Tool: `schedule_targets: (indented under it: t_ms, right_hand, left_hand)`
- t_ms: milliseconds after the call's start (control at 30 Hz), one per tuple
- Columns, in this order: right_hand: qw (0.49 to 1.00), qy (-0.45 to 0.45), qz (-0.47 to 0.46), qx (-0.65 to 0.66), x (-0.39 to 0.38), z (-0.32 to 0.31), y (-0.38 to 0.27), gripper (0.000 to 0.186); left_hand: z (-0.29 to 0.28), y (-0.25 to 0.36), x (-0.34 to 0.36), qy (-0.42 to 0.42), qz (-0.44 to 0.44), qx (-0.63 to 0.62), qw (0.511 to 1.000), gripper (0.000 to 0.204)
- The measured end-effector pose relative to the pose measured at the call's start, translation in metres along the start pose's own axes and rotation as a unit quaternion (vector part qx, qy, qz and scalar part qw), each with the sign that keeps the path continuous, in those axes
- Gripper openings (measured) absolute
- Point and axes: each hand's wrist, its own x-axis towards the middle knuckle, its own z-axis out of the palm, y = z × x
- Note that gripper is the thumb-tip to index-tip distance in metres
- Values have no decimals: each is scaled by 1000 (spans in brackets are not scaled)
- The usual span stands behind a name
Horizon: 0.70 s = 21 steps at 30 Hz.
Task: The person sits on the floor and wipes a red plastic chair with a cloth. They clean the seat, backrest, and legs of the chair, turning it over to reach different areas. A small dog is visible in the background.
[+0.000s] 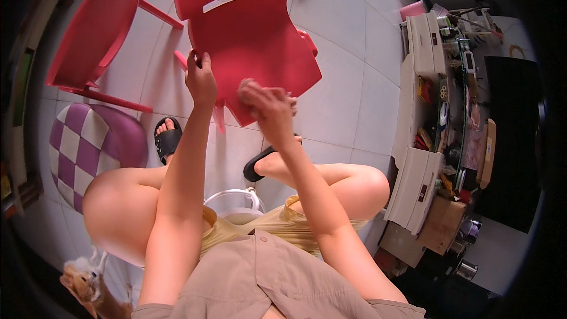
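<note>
A red plastic chair (248,41) stands in front of me, its seat edge facing me. My left hand (202,81) is closed round the left edge of the seat, with the fingertips partly hidden. Over the seat's near right part is my right hand (270,108), slightly smeared by motion. A crumpled, pale pinkish cloth (292,104) shows at its fingers, pressed against the seat; most of it lies under the hand.
A second red chair (97,29) stands at the left, above a purple and white checkered stool (88,147). A white bucket (239,215) sits between my legs. An orange and white cat (88,283) is at the lower left. A cluttered white cabinet (413,183) lines the right.
</note>
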Motion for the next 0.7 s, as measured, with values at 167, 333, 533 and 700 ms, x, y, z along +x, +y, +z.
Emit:
schedule_targets:
  t_ms: [167, 333, 533, 700]
  right_hand:
    - [993, 83, 74, -44, 44, -20, 77, 48]
    - [967, 122, 171, -144, 78, -12, 128, 48]
    - [989, 72, 79, -102, 59, 4, 39, 39]
    - [995, 85, 35, -39, 9, 31, -28, 47]
  left_hand:
    - [10, 11, -1, 15, 14, 24, 999, 42]
    - [13, 17, -8, 12, 17, 22, 1000, 38]
    - [4, 22, -6, 33, 15, 59, 998, 37]
    - [10, 15, -4, 29, 28, 77, 996, 38]
